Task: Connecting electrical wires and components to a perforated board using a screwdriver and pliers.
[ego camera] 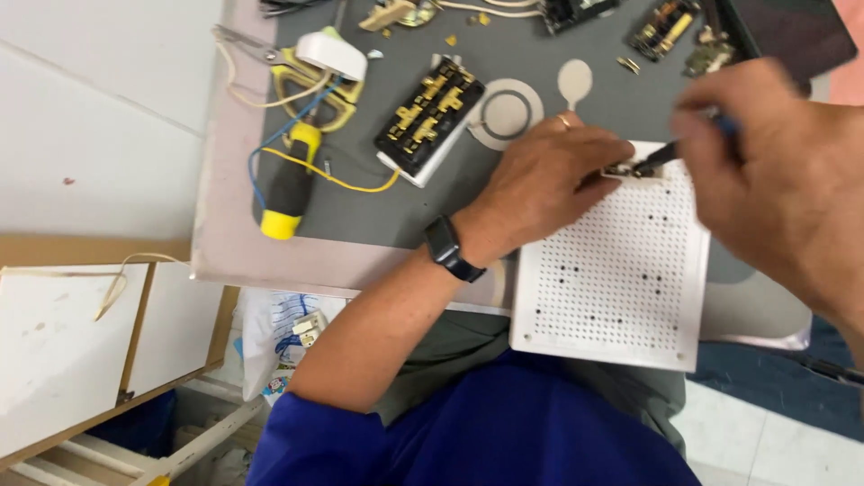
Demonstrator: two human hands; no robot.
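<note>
A white perforated plate (621, 270) lies at the table's front edge, partly over my lap. My left hand (544, 175), with a ring and a dark wristwatch, rests on its top edge and pinches a small metal part (621, 169) there. My right hand (783, 171) comes in from the right, blurred, gripping a dark screwdriver (661, 155) whose tip touches that small part.
On the grey mat (558, 81) lie a black and brass switch block (430, 119), a yellow and black screwdriver (292, 180), blue and yellow wires (346, 180), a white plug (331, 54), round white gaskets (507, 114) and more electrical parts at the back. White boards (81, 346) lean at the lower left.
</note>
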